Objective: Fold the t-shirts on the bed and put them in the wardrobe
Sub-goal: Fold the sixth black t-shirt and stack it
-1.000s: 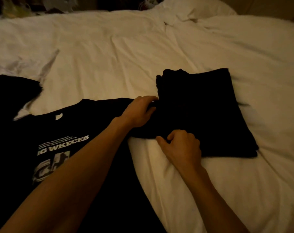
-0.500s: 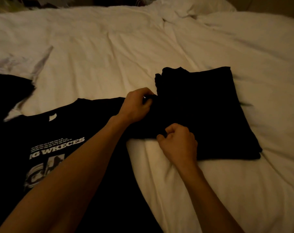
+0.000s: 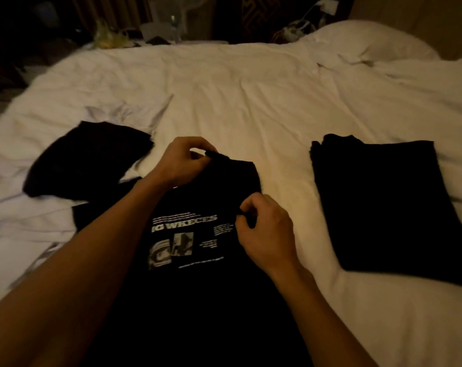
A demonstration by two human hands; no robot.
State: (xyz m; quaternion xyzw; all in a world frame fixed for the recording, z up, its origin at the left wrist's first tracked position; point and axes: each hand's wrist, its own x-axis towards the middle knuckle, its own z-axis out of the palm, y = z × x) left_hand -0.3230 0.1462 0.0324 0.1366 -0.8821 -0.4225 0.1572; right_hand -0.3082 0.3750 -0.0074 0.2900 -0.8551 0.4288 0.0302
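Pinching black cloth in both hands, the person faced a dim bed (image 3: pixel 251 102) where shadow swallowed much. The left hand (image 3: pixel 181 164) had its fingers (image 3: pixel 198 144) curled, thumb and forefinger nipping the far edge of the printed tee (image 3: pixel 198 300). The right hand (image 3: pixel 268 235) had its fingers (image 3: pixel 255 205) bunched, nipping the tee's right edge nearer the body. Whether each pinch held sleeve or shoulder could not be told, black on black. The left forearm crossed the tee's left half, and the tee's lower end ran off the bottom of the frame.

The white print lay below and between the two sets of fingers. Its big line read "IG WKECES", with the start covered by the arm. Thin stripes ran above it, a blurred picture block sat below, and the small text blocks to the right were too fine to read.

Right of the right fingers, well apart, lay a folded tee (image 3: pixel 383 207), flat and black, its near corner cut by the frame edge. Left of the left fingers sat a dark heap (image 3: pixel 87 160), its shape unclear, partly over a white cloth (image 3: pixel 129 115). Beyond the fingers, past the bed's far side, clutter (image 3: pixel 108 38) sat in darkness, too dim to name, with a pillow (image 3: pixel 370 41) at far right.
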